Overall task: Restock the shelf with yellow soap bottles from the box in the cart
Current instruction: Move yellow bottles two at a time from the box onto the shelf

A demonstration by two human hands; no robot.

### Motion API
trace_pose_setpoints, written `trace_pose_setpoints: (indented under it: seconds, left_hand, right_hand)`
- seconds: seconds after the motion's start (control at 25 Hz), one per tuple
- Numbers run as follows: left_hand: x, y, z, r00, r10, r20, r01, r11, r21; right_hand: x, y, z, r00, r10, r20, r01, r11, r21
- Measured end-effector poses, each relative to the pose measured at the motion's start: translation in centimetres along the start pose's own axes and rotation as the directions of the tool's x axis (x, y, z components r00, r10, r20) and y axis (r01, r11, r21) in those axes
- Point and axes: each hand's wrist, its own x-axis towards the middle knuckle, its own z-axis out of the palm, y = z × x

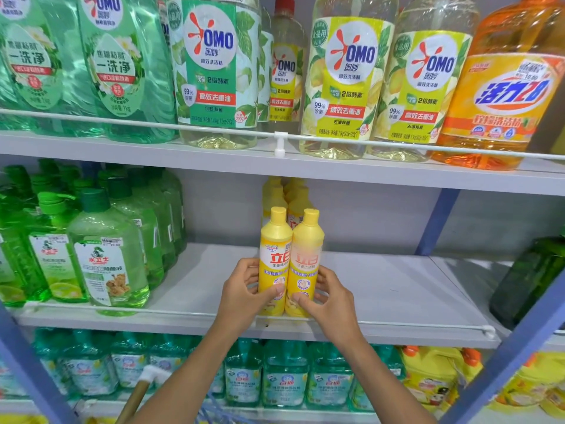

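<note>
The left hand [241,289] grips an upright yellow soap bottle [275,255]. At its three o'clock, touching it, the right hand [330,296] grips a second bottle [306,258].

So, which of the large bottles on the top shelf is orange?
The orange bottle at the far right end of the top shelf. Its neighbours to the left are pale yellow OMO bottles; farther left stand green ones.

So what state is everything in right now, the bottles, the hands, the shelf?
left yellow bottle: upright, capped, held by the left hand
right yellow bottle: upright, capped, touching the other, held by the right hand
rear yellow bottles: upright, lined up behind
middle shelf: partly filled, bare patch right of the pair
</note>
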Motion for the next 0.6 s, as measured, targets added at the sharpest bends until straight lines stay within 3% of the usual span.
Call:
trace_pose_setpoints:
  seconds: [0.36, 0.6]
  left_hand:
    - [0.8, -0.8, 1.1, 0.997, 0.059, -0.046, -0.052, 0.989, 0.137]
    - [3.3, -2.0, 2.7, 0.980, 0.018, -0.196, 0.020, 0.981, 0.193]
  right_hand:
    - [1.1, 1.6, 1.3, 0.993, 0.025, -0.113, -0.040, 0.991, -0.127]
    - [4.0, 2.1, 2.4, 0.990, 0.052, -0.135, -0.075, 0.981, -0.178]
